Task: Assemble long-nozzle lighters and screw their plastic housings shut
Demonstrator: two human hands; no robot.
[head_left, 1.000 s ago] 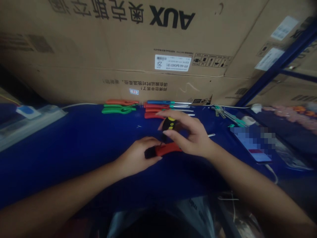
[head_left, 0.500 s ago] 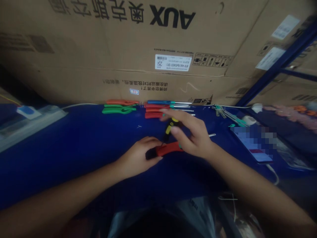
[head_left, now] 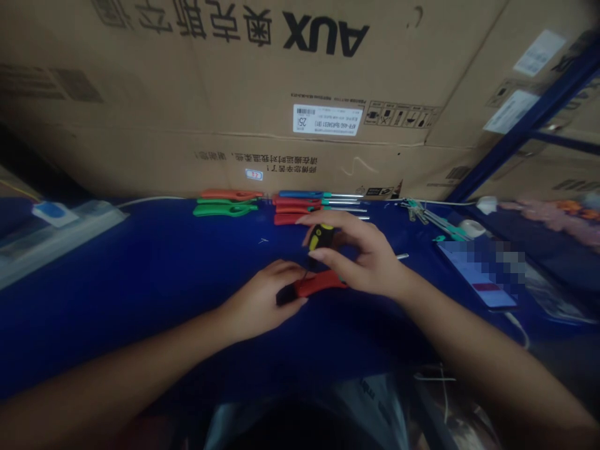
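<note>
Leaning in, I see the left hand's (head_left: 262, 299) fingers pinching the dark end of a curved red plastic handle (head_left: 321, 282), which lies low over the blue counter (head_left: 164, 269). The right hand (head_left: 365, 253) has its fingers curled round a stubby black-and-yellow screwdriver (head_left: 322, 236), its thin shaft pointing down at the red handle near the left fingertips; whether the tip touches, I can't tell. At the back lie an orange handle (head_left: 227, 194) and green handles (head_left: 225, 210), and right of them a blue handle (head_left: 300, 194) and red ones (head_left: 293, 219) beside slim silver rods (head_left: 349, 202). By the near edge there's a clear plastic bag (head_left: 370, 406) with blurred lettering, its contents too dim to make out. Behind everything stands a big brown cardboard carton (head_left: 187, 94), printing upside down: "AUX" in heavy black, Chinese characters including 奥克斯 alongside. Its white label (head_left: 325, 119) shows a "25", a barcode and a model line starting "KFR"; below, smaller Chinese print sits near a little blue-edged sticker (head_left: 254, 175). Off right, a phone (head_left: 475, 275) lies with its screen lit and partly pixelated.
</note>
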